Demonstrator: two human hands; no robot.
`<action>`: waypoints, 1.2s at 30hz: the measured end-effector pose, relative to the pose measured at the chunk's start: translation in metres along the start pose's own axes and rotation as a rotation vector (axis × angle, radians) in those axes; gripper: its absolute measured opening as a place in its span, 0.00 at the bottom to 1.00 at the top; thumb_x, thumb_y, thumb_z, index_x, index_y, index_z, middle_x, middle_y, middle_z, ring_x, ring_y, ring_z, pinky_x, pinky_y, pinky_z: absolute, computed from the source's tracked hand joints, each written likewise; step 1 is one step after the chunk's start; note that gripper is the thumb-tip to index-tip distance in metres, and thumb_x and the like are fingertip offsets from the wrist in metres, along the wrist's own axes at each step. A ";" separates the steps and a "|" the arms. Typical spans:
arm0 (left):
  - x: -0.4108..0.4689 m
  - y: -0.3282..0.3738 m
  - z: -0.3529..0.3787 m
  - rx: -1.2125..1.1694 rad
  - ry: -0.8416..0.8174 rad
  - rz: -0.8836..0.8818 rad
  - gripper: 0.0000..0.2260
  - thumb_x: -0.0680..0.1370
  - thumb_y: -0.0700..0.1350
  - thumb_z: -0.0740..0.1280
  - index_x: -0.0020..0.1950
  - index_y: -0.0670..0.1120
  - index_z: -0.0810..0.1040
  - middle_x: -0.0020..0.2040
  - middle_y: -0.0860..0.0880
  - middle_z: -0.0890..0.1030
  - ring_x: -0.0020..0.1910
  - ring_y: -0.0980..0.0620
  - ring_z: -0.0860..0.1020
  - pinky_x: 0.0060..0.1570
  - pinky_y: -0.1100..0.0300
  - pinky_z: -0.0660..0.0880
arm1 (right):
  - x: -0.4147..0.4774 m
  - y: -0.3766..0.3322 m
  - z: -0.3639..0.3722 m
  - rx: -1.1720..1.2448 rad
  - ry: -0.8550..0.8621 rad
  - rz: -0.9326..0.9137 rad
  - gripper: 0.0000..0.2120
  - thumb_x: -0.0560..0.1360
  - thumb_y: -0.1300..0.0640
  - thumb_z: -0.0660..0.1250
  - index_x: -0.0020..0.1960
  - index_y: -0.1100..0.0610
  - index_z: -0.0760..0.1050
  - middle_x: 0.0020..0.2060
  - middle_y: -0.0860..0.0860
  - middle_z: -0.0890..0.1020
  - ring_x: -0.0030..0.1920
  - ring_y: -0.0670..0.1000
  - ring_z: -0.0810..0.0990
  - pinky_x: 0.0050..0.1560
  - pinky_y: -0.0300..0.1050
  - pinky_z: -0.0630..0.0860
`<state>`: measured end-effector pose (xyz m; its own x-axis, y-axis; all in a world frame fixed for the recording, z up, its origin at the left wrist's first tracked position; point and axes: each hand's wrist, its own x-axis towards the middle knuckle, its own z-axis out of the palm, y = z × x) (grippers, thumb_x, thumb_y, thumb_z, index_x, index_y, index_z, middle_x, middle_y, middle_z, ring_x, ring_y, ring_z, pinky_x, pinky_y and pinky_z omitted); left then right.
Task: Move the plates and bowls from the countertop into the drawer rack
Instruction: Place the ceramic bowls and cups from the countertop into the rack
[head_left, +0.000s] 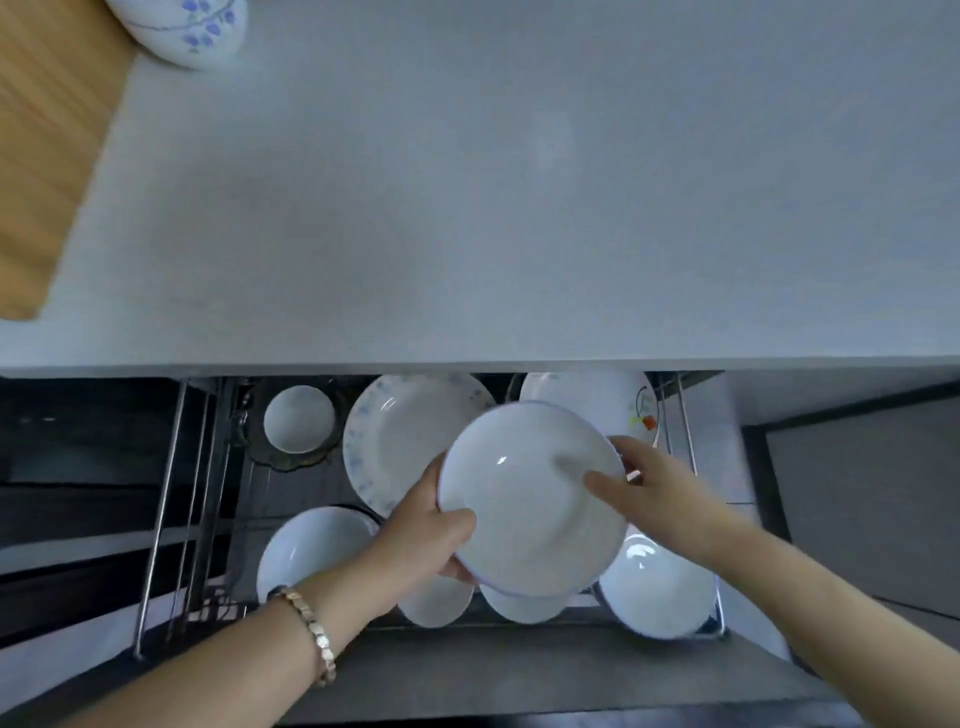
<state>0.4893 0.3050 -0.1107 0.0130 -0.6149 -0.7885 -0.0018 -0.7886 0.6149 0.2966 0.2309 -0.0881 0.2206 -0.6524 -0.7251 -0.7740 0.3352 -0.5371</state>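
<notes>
A white plate with a thin blue rim hangs over the open drawer rack. My left hand grips its left edge, thumb on top. My right hand holds its right edge, thumb lying on the plate's inner face. Below it in the rack lie a flower-patterned plate, a small white bowl, a plate with a red-and-green motif, a white bowl at front left, another at front right, and two small bowls partly hidden under the held plate.
The pale countertop spans the upper view. A wooden cutting board lies on its left. A white vessel with blue flowers stands at the top left. Metal rack rails border the drawer sides.
</notes>
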 end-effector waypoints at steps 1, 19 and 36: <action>0.005 -0.014 0.010 0.017 -0.003 -0.025 0.28 0.75 0.30 0.56 0.67 0.57 0.63 0.56 0.50 0.75 0.44 0.54 0.76 0.34 0.54 0.82 | 0.005 0.015 0.005 -0.071 0.000 0.000 0.16 0.77 0.54 0.61 0.64 0.50 0.71 0.52 0.52 0.81 0.49 0.54 0.80 0.45 0.42 0.74; 0.103 -0.124 0.067 0.229 0.162 -0.455 0.23 0.78 0.32 0.56 0.69 0.51 0.67 0.56 0.48 0.71 0.57 0.46 0.71 0.52 0.48 0.79 | 0.105 0.103 0.089 -0.760 -0.113 0.048 0.19 0.76 0.63 0.58 0.66 0.59 0.71 0.65 0.57 0.74 0.69 0.57 0.66 0.69 0.47 0.64; 0.123 -0.107 0.055 0.671 0.069 -0.288 0.15 0.78 0.34 0.56 0.63 0.42 0.70 0.61 0.43 0.77 0.59 0.45 0.76 0.50 0.59 0.71 | 0.129 0.106 0.094 -0.607 -0.238 0.094 0.17 0.73 0.64 0.59 0.62 0.59 0.72 0.58 0.57 0.79 0.59 0.59 0.78 0.58 0.48 0.75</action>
<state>0.4363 0.3137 -0.2744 0.1684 -0.3981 -0.9017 -0.6002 -0.7671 0.2266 0.2989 0.2457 -0.2789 0.2076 -0.4473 -0.8700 -0.9782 -0.1049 -0.1794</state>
